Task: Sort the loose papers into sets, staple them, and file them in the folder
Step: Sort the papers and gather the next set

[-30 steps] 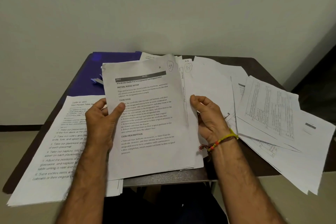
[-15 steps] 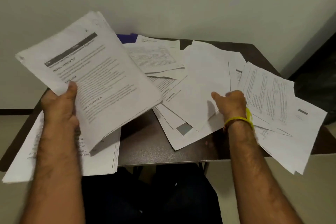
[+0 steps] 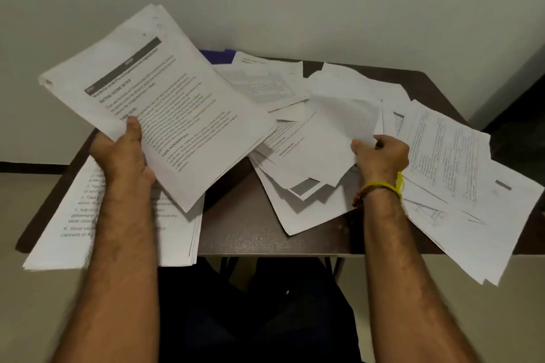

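My left hand (image 3: 124,153) grips a set of printed sheets (image 3: 165,97) by its lower left edge and holds it tilted above the left part of the table. My right hand (image 3: 380,153) pinches the near edge of a blank white sheet (image 3: 333,132) that curls up from the loose paper pile (image 3: 295,186) in the middle. A blue folder (image 3: 216,54) shows as a small corner at the back, mostly hidden behind the held set. No stapler is visible.
A dark brown table (image 3: 253,233) carries everything. One neat stack of printed pages (image 3: 174,230) lies at the front left under my forearm. More sheets (image 3: 460,174) fan out on the right and hang over the table's edge. A plain wall stands behind.
My left hand lifted the set off the table and swung it up and left. My right hand let go of it, moved right and took hold of a sheet on the pile.
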